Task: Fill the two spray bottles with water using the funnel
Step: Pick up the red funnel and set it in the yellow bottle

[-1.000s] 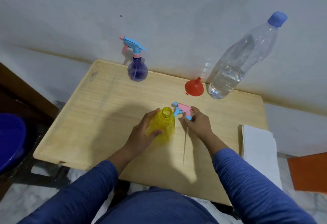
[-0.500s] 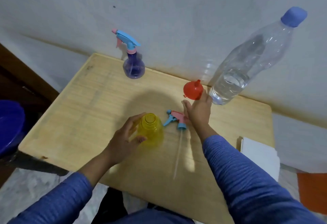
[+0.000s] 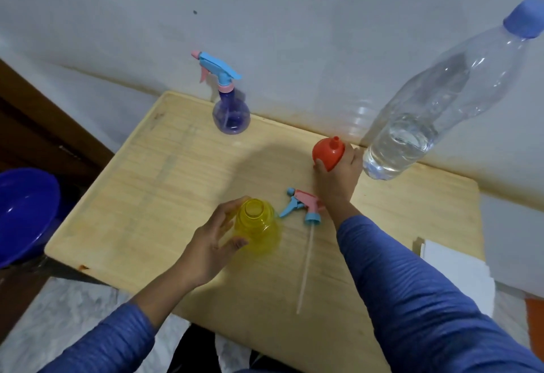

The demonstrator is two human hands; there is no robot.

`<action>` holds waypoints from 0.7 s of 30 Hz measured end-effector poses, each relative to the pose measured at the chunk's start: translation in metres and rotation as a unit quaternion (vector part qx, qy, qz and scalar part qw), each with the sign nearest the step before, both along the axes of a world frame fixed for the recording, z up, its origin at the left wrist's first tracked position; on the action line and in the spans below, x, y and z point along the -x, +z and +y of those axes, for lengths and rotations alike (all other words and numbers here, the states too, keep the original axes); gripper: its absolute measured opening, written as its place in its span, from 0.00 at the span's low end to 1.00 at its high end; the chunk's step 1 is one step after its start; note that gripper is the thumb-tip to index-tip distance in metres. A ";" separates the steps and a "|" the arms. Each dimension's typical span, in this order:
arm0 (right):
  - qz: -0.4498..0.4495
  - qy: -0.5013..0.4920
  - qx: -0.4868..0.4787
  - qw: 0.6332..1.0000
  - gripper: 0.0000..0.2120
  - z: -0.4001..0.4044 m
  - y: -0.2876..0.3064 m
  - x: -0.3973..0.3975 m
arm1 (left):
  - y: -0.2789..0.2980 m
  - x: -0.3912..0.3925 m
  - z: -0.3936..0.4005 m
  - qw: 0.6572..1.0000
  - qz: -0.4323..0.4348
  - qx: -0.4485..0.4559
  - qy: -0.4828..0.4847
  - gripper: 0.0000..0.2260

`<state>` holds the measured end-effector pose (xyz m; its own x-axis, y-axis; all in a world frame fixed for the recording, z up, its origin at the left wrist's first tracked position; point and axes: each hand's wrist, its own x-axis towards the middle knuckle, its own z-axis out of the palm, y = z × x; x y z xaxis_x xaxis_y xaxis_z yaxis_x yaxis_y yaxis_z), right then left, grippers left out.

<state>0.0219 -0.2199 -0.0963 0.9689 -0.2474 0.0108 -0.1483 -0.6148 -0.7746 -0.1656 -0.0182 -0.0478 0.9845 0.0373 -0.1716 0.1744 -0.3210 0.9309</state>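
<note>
A: What are the 2 hands doing?

B: The left hand (image 3: 210, 244) is wrapped around the open yellow spray bottle (image 3: 259, 227), which stands upright on the wooden table (image 3: 153, 184). The right hand (image 3: 338, 172) has its fingers closed on the red funnel (image 3: 327, 152), spout pointing up.

A: And the sprayer that came off?

B: The pink-and-blue trigger head (image 3: 303, 203) lies flat between the hands, just beside the right wrist, its dip tube trailing toward the person.

A: The water?

B: The clear water bottle (image 3: 412, 137), capped and partly full, stands just right of the right hand. The purple spray bottle (image 3: 231, 116), sprayer on, stands well beyond the left hand by the wall.
</note>
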 end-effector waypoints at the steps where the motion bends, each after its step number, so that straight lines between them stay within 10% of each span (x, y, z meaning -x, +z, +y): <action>1: -0.001 0.003 -0.023 1.000 0.34 -0.001 0.004 0.003 | -0.001 -0.001 0.001 1.000 0.003 -0.004 -0.001 0.30; 21: -0.112 0.005 -0.280 0.954 0.28 0.001 0.145 0.123 | -0.005 -0.004 0.011 0.996 -0.068 0.011 -0.061 0.26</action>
<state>-0.1013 -0.2185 0.0486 0.9600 -0.2663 0.0859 0.0620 -0.0969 -0.9934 -0.1613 -0.0074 -0.0532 0.9956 -0.0872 -0.0355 0.0067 -0.3112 0.9503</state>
